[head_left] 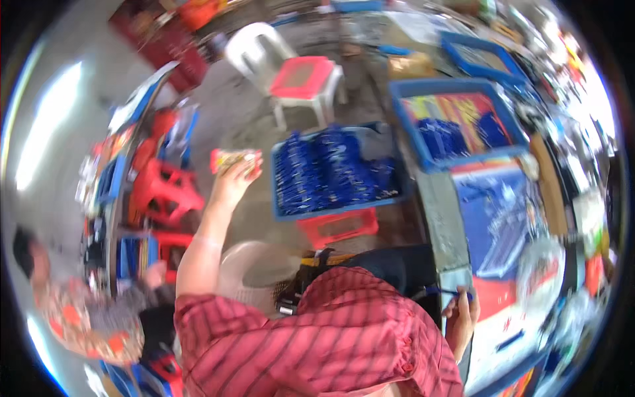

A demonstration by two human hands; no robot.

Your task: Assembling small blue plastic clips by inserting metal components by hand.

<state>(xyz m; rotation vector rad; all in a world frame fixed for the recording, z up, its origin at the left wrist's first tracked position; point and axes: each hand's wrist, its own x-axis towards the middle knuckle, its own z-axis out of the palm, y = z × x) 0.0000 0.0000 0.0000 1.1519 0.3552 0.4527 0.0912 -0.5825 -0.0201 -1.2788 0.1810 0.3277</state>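
Note:
My left hand [233,180] is stretched out ahead, closed around a small red-and-yellow packet [228,161]; motion blur hides its details. It is to the left of a blue crate [276,215] filled with many dark blue pieces [331,162]. My right hand [462,321] is at the near edge of the worktable [433,208], fingers curled on a slender dark blue piece [442,291] whose exact kind I cannot make out. Beside that hand, a red and white sheet [496,298] lies on the table, with a blue bundle in clear wrapping [493,218] farther along.
A red stool [340,226] is under the crate. A white chair [261,49] with a red seat board stands farther off. On the table is another blue tray [456,83] of blue pieces. Red stools [165,192] and a person in patterned clothing [86,317] are at left.

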